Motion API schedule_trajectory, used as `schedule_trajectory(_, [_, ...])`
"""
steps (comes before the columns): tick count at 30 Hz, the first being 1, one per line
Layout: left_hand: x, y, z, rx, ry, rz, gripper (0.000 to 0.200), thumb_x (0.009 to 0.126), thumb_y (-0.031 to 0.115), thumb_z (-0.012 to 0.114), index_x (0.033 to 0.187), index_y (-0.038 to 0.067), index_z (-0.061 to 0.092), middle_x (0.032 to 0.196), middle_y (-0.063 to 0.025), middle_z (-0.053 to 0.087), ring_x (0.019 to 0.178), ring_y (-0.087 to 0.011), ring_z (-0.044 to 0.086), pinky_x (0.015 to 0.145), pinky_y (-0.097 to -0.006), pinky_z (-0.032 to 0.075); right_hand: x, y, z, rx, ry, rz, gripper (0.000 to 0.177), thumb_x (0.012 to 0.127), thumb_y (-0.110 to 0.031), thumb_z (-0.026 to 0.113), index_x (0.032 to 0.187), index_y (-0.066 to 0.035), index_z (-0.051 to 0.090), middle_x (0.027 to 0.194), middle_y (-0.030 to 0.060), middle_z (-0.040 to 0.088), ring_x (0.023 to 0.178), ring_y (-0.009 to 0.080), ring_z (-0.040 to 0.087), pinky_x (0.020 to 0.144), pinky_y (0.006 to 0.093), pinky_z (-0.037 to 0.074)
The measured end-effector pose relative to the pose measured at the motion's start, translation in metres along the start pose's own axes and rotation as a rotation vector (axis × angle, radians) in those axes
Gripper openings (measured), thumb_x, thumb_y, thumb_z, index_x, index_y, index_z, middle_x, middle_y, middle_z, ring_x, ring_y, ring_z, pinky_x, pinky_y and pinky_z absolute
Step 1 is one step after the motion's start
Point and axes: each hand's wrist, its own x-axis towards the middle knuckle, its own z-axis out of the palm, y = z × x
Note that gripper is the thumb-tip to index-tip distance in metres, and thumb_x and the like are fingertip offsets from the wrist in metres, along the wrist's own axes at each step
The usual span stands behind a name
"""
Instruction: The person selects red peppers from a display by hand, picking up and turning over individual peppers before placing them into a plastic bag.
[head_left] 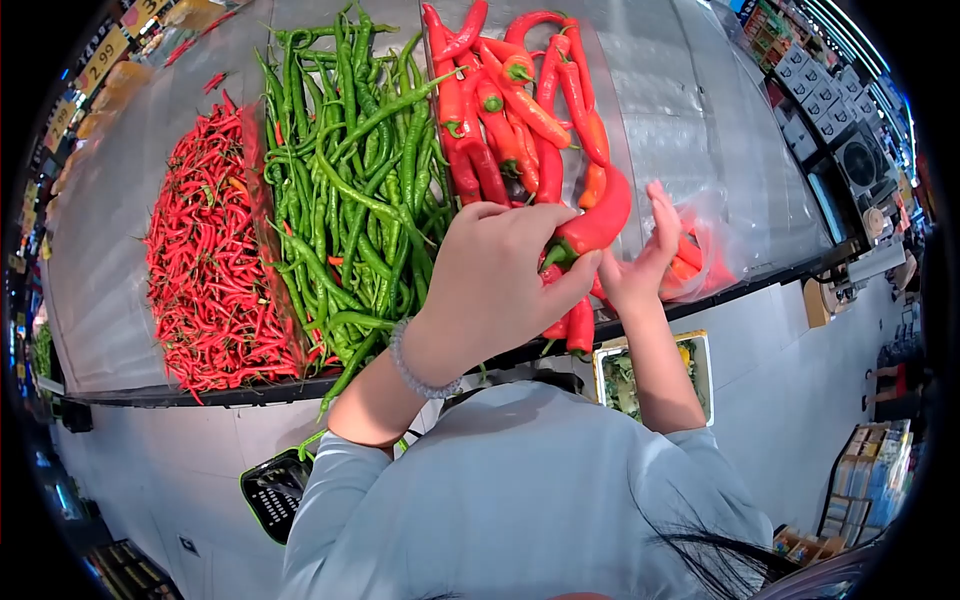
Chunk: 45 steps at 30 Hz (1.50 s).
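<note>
My left hand (500, 265), with a grey coiled band (415, 362) on its wrist, pinches a large red chili pepper (607, 212) near its green stem. The pepper's curved body points up and to the right. My right hand (642, 262) is just right of the pepper, fingers stretched and apart, and I see nothing gripped in it. Beside it on the counter sits a clear plastic bag (712, 265) with red peppers inside. Beyond my left hand lies a pile of large red and orange peppers (520, 105), partly hidden by that hand.
Long green chilies (345, 170) fill the middle section, and small red chilies (210, 260) the left one, with clear dividers between. A white crate (708, 385) with greens stands below the counter edge. A black shopping basket (272, 492) is on the floor at left.
</note>
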Motion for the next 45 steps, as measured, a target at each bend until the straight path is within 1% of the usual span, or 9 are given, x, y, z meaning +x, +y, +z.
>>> schedule_trajectory(3, [-0.004,0.004,-0.009,-0.305,-0.297,-0.316,0.032,0.077,0.024,0.072,0.098,0.001,0.065,0.069,-0.0072,0.061,0.057,-0.0147,0.057,0.062,-0.0271,0.043,0.004,-0.008,-0.012,0.041,-0.18,-0.058,0.076,0.071,-0.003,0.072,0.135,-0.006,0.031,0.126,0.0213,0.05,0.119,0.0353,0.051,0.102,0.0492,0.036])
schedule_trajectory(4, [-0.008,0.001,-0.008,-0.36,-0.348,-0.366,0.038,0.079,0.02,0.072,0.11,0.001,0.06,0.082,-0.0081,0.065,0.064,-0.0102,0.058,0.064,-0.0233,0.044,-0.008,-0.003,-0.012,0.257,-0.321,-0.002,0.071,0.077,0.0,0.065,0.137,-0.006,0.028,0.112,0.0174,0.057,0.095,0.0271,0.063,0.085,0.0386,0.048])
schedule_trajectory(7, [-0.022,-0.01,0.007,-0.681,-0.165,-0.383,0.049,0.079,0.013,0.071,0.123,0.002,0.052,0.101,-0.0099,0.064,0.073,-0.0107,0.06,0.071,-0.024,0.046,-0.019,-0.002,-0.011,0.447,-0.301,0.716,0.064,0.084,0.002,0.058,0.139,-0.005,0.025,0.098,0.012,0.059,0.075,0.0181,0.062,0.07,0.0303,0.05])
schedule_trajectory(9, [-0.029,-0.021,0.003,-0.624,-0.205,-0.407,0.053,0.08,0.009,0.069,0.128,0.003,0.048,0.11,-0.0109,0.061,0.083,-0.013,0.061,0.078,-0.0275,0.047,-0.004,0.014,-0.005,0.249,-0.273,0.864,0.065,0.085,0.003,0.054,0.141,-0.004,0.022,0.102,0.0157,0.054,0.088,0.0229,0.059,0.079,0.034,0.049])
schedule_trajectory(11, [-0.047,-0.031,0.004,-0.638,-0.154,-0.53,0.044,0.08,0.007,0.068,0.121,0.002,0.053,0.108,-0.0096,0.062,0.086,-0.0131,0.061,0.08,-0.0281,0.048,-0.023,0.047,-0.002,-0.203,-0.468,0.428,0.069,0.081,0.004,0.057,0.142,-0.003,0.023,0.124,0.0254,0.042,0.113,0.0362,0.048,0.096,0.0407,0.041])
schedule_trajectory(13, [-0.07,-0.036,-0.007,-0.524,-0.07,-0.535,0.032,0.082,0.004,0.065,0.113,0.001,0.058,0.102,-0.0078,0.063,0.088,-0.0131,0.06,0.081,-0.0275,0.047,-0.031,0.045,-0.001,-0.17,-0.519,0.494,0.071,0.076,0.0,0.063,0.14,-0.006,0.03,0.135,0.0313,0.026,0.126,0.0463,0.032,0.105,0.0467,0.03])
schedule_trajectory(24, [-0.175,-0.038,-0.042,-0.127,0.509,-0.921,0.016,0.084,0.005,0.066,0.098,-0.002,0.061,0.083,-0.002,0.062,0.075,-0.0079,0.055,0.074,-0.023,0.045,0.0,0.05,0.071,-0.236,-0.721,-0.092,0.036,0.082,-0.018,0.063,0.116,-0.008,0.056,0.128,0.0145,0.046,0.129,0.0354,0.034,0.106,0.0546,0.026])
schedule_trajectory(30, [-0.175,-0.025,-0.035,0.029,0.442,-0.823,0.016,0.083,0.006,0.066,0.097,-0.002,0.062,0.082,-0.0048,0.063,0.076,-0.0108,0.057,0.074,-0.0248,0.046,0.015,0.08,0.042,-0.341,-0.866,-0.313,0.026,0.081,-0.022,0.061,0.106,-0.012,0.061,0.122,0.0035,0.056,0.124,0.0237,0.044,0.109,0.0568,0.017])
schedule_trajectory(45, [-0.156,-0.014,-0.021,0.146,0.298,-0.769,0.015,0.081,0.005,0.067,0.093,-0.002,0.063,0.082,-0.0091,0.065,0.073,-0.0151,0.061,0.07,-0.027,0.048,0.068,0.087,0.04,-0.192,-1.531,-0.755,0.047,0.068,-0.03,0.071,0.111,-0.016,0.057,0.123,0.0088,0.05,0.125,0.0243,0.041,0.114,0.0514,0.014])
